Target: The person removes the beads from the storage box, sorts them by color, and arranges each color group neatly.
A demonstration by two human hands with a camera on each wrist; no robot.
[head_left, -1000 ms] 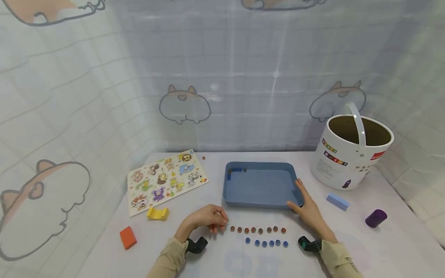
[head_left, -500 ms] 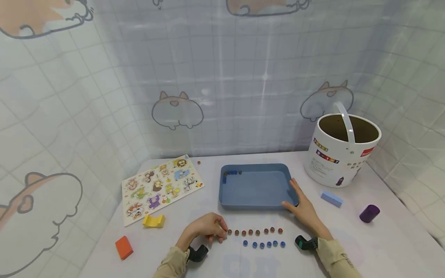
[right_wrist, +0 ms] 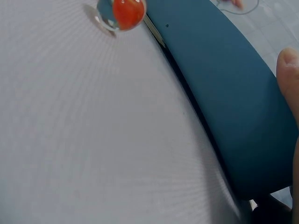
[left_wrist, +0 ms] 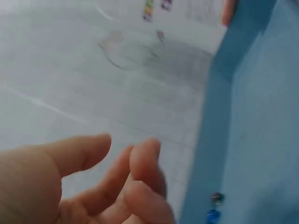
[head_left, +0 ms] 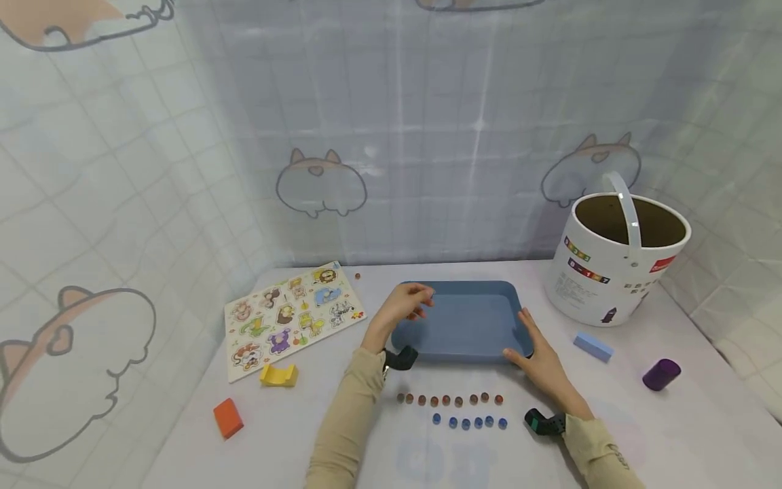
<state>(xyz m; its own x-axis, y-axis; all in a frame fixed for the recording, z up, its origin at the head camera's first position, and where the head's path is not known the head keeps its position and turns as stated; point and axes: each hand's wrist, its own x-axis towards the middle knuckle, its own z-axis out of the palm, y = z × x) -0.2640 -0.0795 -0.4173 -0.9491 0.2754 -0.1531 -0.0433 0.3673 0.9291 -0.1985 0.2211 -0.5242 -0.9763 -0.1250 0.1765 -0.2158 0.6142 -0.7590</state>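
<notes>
A: The left hand (head_left: 401, 305) is hanging over the left end of the shallow, round-cornered blue tray (head_left: 470, 326), with its beige sleeve (head_left: 350, 407) slanting up from the near side!

B: And what are the fingers (left_wrist: 145, 163) doing?

A: Curling loosely! The thumb (left_wrist: 88, 151) is pointing across at them, leaving a narrow gap, and only the background is showing through it.

B: What's sitting close by?

A: In the left wrist view a dark reddish round bead (left_wrist: 217, 198) is lying inside the tray against its wall, and a shiny blue round bead (left_wrist: 213, 216) is nestling right next to it. Both are showing apart from the fingertips.

B: Over to the right hand (head_left: 542, 363): it's resting on the tray's near right corner, thumb lying at the near side, fingers stretching fairly straight along the right end, the space between them gaping wide!

A: In front of the tray, a row of nine small red-brown round beads (head_left: 447, 400) is spreading across the white table (head_left: 263, 435).

B: And nearer the person, a shorter row of six small blue round beads (head_left: 478, 422) is running alongside it!
</notes>
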